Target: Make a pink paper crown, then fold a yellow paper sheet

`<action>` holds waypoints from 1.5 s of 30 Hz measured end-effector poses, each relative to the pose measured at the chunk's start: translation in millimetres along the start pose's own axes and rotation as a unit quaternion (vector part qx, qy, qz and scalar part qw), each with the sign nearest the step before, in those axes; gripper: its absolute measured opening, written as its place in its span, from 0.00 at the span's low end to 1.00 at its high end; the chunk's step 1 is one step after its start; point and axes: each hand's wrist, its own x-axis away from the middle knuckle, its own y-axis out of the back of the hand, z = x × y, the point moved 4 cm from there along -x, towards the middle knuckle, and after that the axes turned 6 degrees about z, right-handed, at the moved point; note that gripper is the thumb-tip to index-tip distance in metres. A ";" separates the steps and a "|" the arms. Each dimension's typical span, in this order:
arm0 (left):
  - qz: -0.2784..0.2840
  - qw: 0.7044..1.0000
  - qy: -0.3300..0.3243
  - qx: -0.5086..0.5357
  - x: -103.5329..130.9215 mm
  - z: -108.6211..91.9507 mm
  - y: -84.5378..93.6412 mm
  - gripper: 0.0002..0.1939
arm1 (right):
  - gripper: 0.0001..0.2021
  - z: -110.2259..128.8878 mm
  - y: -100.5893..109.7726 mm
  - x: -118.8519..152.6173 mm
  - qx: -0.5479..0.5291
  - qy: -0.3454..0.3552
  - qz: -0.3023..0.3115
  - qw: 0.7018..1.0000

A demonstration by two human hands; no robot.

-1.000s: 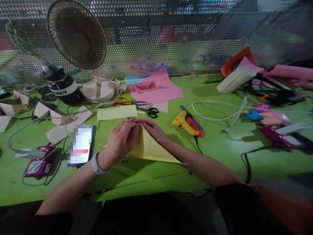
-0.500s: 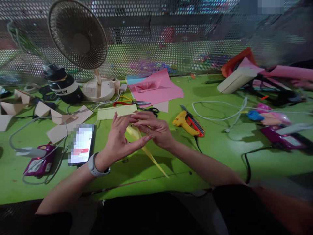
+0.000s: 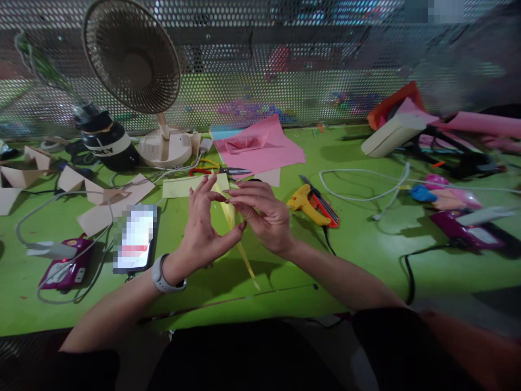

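Observation:
A thin piece of folded yellow paper [image 3: 229,215] is held up between my hands, its long narrow tail slanting down toward the front edge of the table. My right hand [image 3: 266,217] pinches it near the middle with thumb and fingertips. From the other side, my left hand [image 3: 203,225], with a grey watch band at the wrist, curves round it in a C shape. The left index fingertip meets the paper, and the thumb stretches across in front. The exact contact of the fingertips is partly hidden. Behind the hands lies a flat pale yellow sheet [image 3: 175,187].
A yellow glue gun [image 3: 305,203] lies right of my hands, a phone [image 3: 136,239] to the left. Red-handled pliers [image 3: 234,171] and pink paper [image 3: 285,146] lie behind. A fan [image 3: 165,147], purple boxes [image 3: 67,266] and loose cables surround the green table [image 3: 358,255].
The yellow paper has turned more upright; its top now shows above my fingers and its tail has swung left. My left thumb has shifted slightly left, and the right fingers have spread a little.

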 end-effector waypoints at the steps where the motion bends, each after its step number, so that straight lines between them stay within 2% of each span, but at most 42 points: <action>1: 0.003 1.000 0.002 0.011 -0.3 0.4 -0.2 0.27 | 0.11 0.0 -0.1 0.3 0.002 -0.003 0.002 1.000; 4: 0.027 0.999 0.005 0.042 -2.7 0.7 0.1 0.31 | 0.09 -0.7 0.0 1.2 0.015 -0.016 0.007 1.000; 9: 0.071 0.994 0.020 0.080 -9.2 2.8 3.1 0.13 | 0.07 -3.8 1.4 1.3 -0.004 -0.031 0.008 0.999; 10: 0.071 0.993 0.022 0.092 -10.0 3.5 3.8 0.12 | 0.07 -4.6 1.3 1.0 -0.024 -0.037 0.009 0.999; 15: 0.040 0.987 -0.010 0.155 -8.9 5.1 5.8 0.20 | 0.05 -12.7 -2.8 -0.5 -0.177 -0.112 -0.001 0.978; 17: 0.018 0.991 -0.027 0.126 -7.7 4.6 6.9 0.20 | 0.06 -16.7 -4.3 -1.5 -0.239 -0.144 -0.009 0.960; 19: 0.013 0.995 -0.022 0.098 -7.7 5.1 7.5 0.26 | 0.07 -19.2 -5.6 -3.7 -0.275 -0.163 0.005 0.948; 21: 0.045 0.993 0.016 0.111 -8.8 8.3 6.2 0.34 | 0.08 -20.9 -6.0 -6.2 -0.284 -0.176 0.027 0.942; 23: 0.088 0.981 0.077 0.155 -9.9 14.3 4.2 0.38 | 0.09 -22.9 -5.2 -8.1 -0.285 -0.186 0.032 0.940; 26: 0.160 0.950 0.160 0.217 -10.1 25.0 -1.3 0.35 | 0.09 -26.7 -5.7 -9.3 -0.286 -0.195 0.031 0.938; 29: 0.196 0.931 0.201 0.232 -10.8 34.1 -5.3 0.30 | 0.07 -29.7 -9.4 -8.9 -0.292 -0.188 0.048 0.936; 32: 0.217 0.928 0.196 0.231 -13.0 36.8 -5.6 0.24 | 0.08 -32.6 -11.4 -7.7 -0.305 -0.190 0.041 0.932; 35: 0.283 0.915 0.194 0.212 -11.9 34.9 -7.1 0.17 | 0.08 -35.2 -12.4 -6.5 -0.313 -0.205 0.033 0.927; 38: 0.324 0.902 0.224 0.174 -8.4 35.9 -8.0 0.13 | 0.07 -36.1 -13.8 -5.5 -0.318 -0.203 0.042 0.925; 42: 0.328 0.902 0.223 0.174 -10.1 33.5 -5.7 0.14 | 0.05 -37.1 -14.9 -3.4 -0.321 -0.187 0.040 0.927; 45: 0.282 0.916 0.193 0.210 -16.8 27.0 1.1 0.18 | 0.03 -38.3 -14.4 -1.7 -0.296 -0.173 0.042 0.938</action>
